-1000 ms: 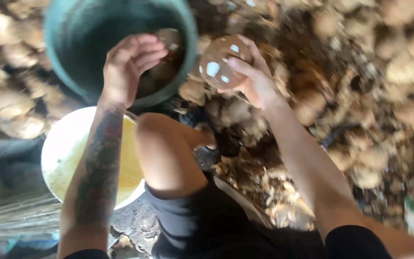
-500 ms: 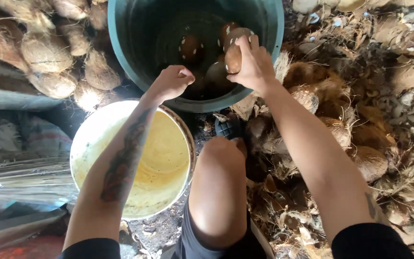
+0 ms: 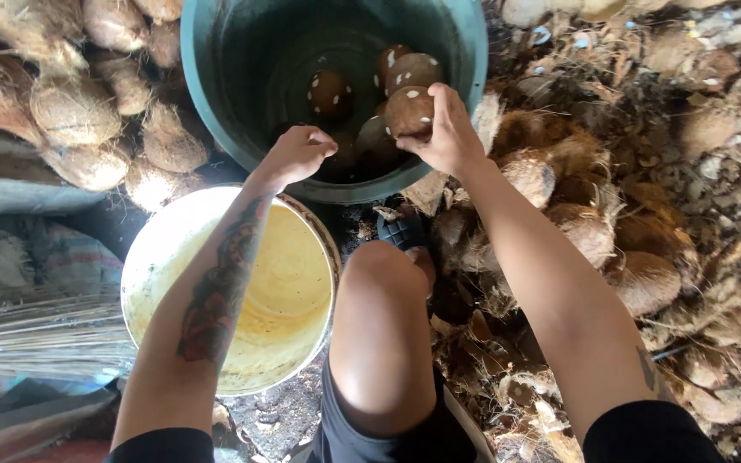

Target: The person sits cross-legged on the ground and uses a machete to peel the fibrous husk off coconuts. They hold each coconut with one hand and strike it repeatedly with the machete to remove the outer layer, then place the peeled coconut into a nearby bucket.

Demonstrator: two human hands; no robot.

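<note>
A husked brown coconut (image 3: pixel 408 111) is gripped by the right hand (image 3: pixel 449 137) at the near rim of the dark green tub (image 3: pixel 207 103), over other coconuts inside. The left hand (image 3: pixel 296 153), loosely curled and holding nothing, is held above the rim beside a yellow bucket (image 3: pixel 156 257).

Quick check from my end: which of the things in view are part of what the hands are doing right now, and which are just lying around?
In use:
- right hand holding a husked coconut over the green tub
- green tub with more husked coconuts inside
- left hand, curled at the tub's near rim, nothing visible in it

Lying about:
- yellow bucket
- unhusked coconuts, piled left
- husk scraps, right
</note>
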